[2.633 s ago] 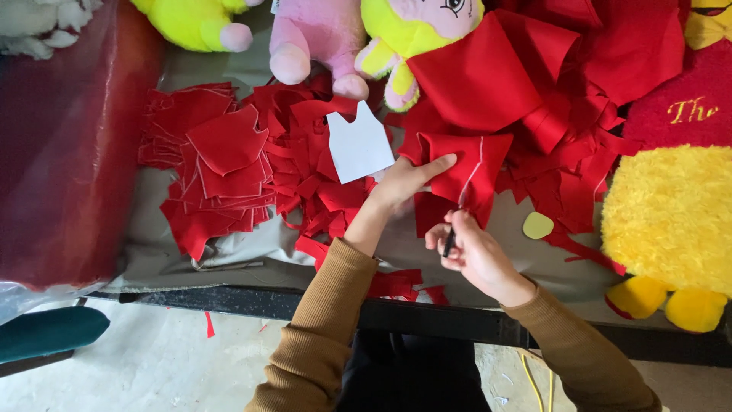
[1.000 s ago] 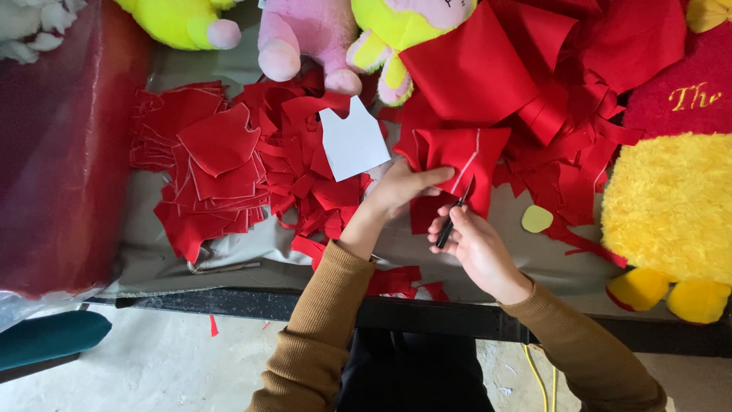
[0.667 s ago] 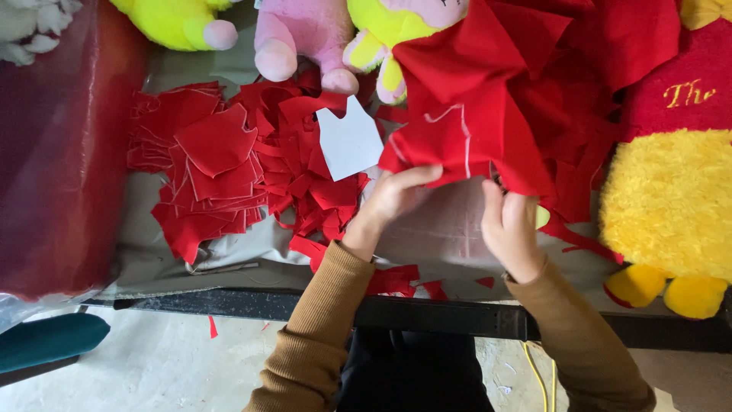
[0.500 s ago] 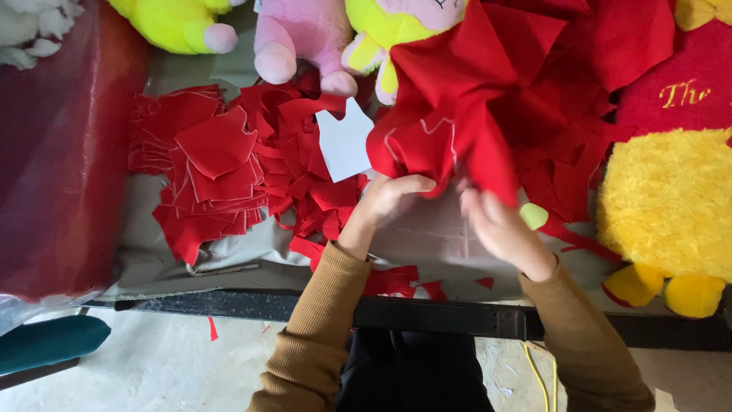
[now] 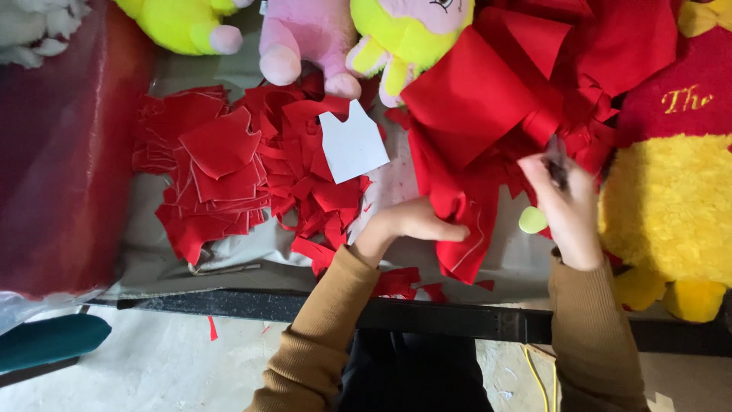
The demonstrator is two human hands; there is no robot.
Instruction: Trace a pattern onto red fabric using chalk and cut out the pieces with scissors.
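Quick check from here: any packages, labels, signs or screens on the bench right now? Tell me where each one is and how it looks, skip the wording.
No packages, signs or screens in view.
Embroidered lettering: gold script on a red plush panel at the upper right, above the yellow plush.
White paper template: blank, vest-shaped, lying on the red fabric pieces left of centre; it carries no print.

Labels and lettering, one item: an embroidered inscription (image 5: 686, 99) in gold thread on the dark red plush panel (image 5: 671, 114), at about two o'clock in the head view (a short cursive word, slightly tilted), directly above the yellow fleece patch (image 5: 671, 214). Packages: none visible. Signs: none visible. Screens: none visible.
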